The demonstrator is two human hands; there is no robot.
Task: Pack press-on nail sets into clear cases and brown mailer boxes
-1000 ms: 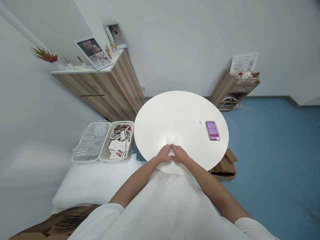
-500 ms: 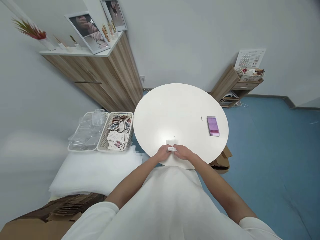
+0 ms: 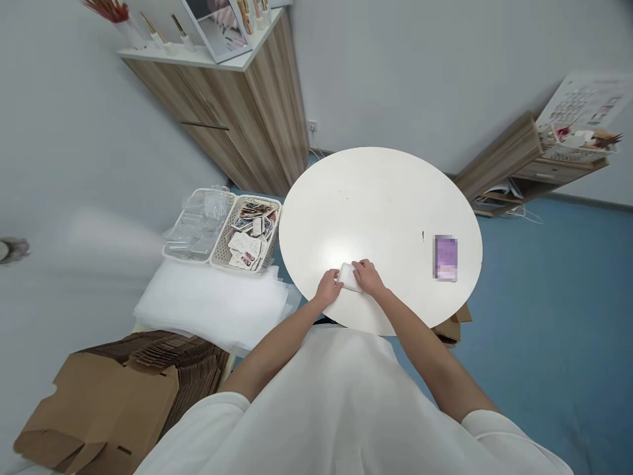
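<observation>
A small, flat white wrapped packet (image 3: pixel 349 277) lies on the round white table (image 3: pixel 380 198), close to its near edge. My left hand (image 3: pixel 328 287) grips the packet's left side, thumb and fingers closed at its edge. On the other side my right hand (image 3: pixel 368 277) closes over the packet's right edge and upper corner. What is inside the wrapping is hidden. Far to the right of my hands, a pixelated purple item (image 3: pixel 446 257) lies on the table.
Left of the table stand a basket of printed cards (image 3: pixel 246 247) and a basket of clear plastic cases (image 3: pixel 195 227). White foam sheets (image 3: pixel 208 300) lie in front, with flattened cardboard boxes (image 3: pixel 109 402) nearer me. A wooden cabinet (image 3: pixel 222 119) stands behind; a shelf unit (image 3: pixel 514 152) stands back right.
The white packet, edge-on between my hands before, now shows its flat face on the table. My hands have moved apart to its two sides. The whole view has shifted.
</observation>
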